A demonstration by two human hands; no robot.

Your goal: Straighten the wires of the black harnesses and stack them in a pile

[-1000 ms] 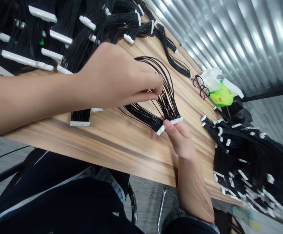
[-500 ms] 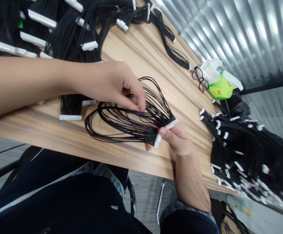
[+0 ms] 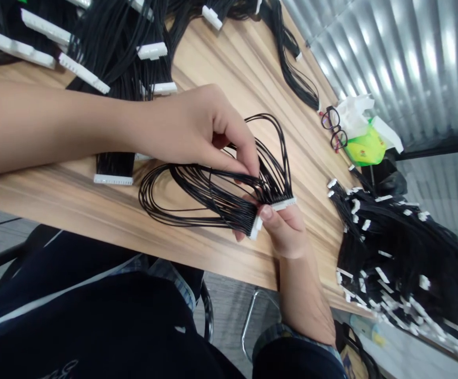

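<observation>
A black wire harness (image 3: 197, 195) loops over the wooden table (image 3: 229, 79), its thin wires running into two white connectors (image 3: 282, 204). My right hand (image 3: 286, 231) is closed on those connectors, thumb on top, at the table's near edge. My left hand (image 3: 197, 131) reaches in from the left and pinches the wires between thumb and forefinger just left of the connectors.
A big heap of black harnesses with white connectors (image 3: 95, 42) fills the far left of the table. Another heap (image 3: 402, 252) lies at the right. Glasses (image 3: 335, 129) and a green packet with white tissue (image 3: 365, 142) sit by the corrugated metal wall (image 3: 402, 52).
My left hand pulled the wires toward me, spreading them into a wide loop, then slid right along them toward the connectors. My right hand kept its hold.
</observation>
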